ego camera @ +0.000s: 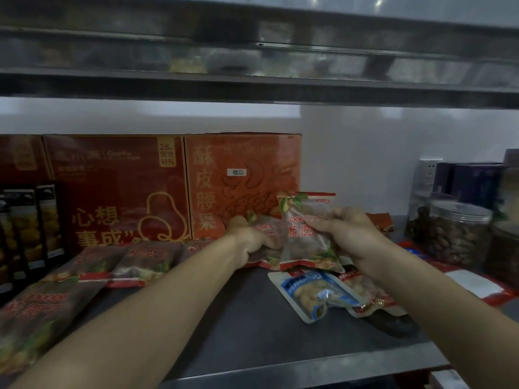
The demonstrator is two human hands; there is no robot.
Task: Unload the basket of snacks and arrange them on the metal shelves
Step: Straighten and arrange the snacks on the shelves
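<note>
My right hand grips a clear snack packet with red trim and red characters, held upright above the metal shelf. My left hand grips a second packet of the same kind, standing just left of and behind the first, against the red boxes. Several matching packets lie in a row along the shelf to the left. A blue-labelled packet and a red-printed packet lie flat below my right hand. The basket is out of view.
Two large red gift boxes stand at the back of the shelf. Clear jars of nuts and dark boxes stand at the right. Dark boxed goods fill the far left. Another metal shelf runs overhead.
</note>
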